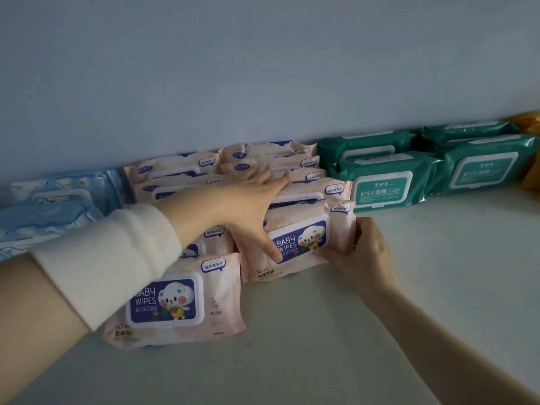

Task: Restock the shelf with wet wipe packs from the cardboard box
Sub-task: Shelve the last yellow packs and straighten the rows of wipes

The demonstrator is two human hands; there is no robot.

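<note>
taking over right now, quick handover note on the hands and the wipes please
Left hand lies flat across the right pink row, thumb on its front pack.
Right hand grips that pack's right end.
On the shelf: left pink row beside it, blue packs further left, green packs on the right.
Left to do: square this pack; box not in view.

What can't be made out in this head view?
Head view:
- Cardboard box: outside the frame.
- Middle pink baby wipes packs: covered by the left hand and sleeve.
- Yellow item: cut by the right edge; kind unclear.
- Blue packs: blurred, labels unreadable.
- Fingertips of the right hand: behind the front pink pack.
</note>
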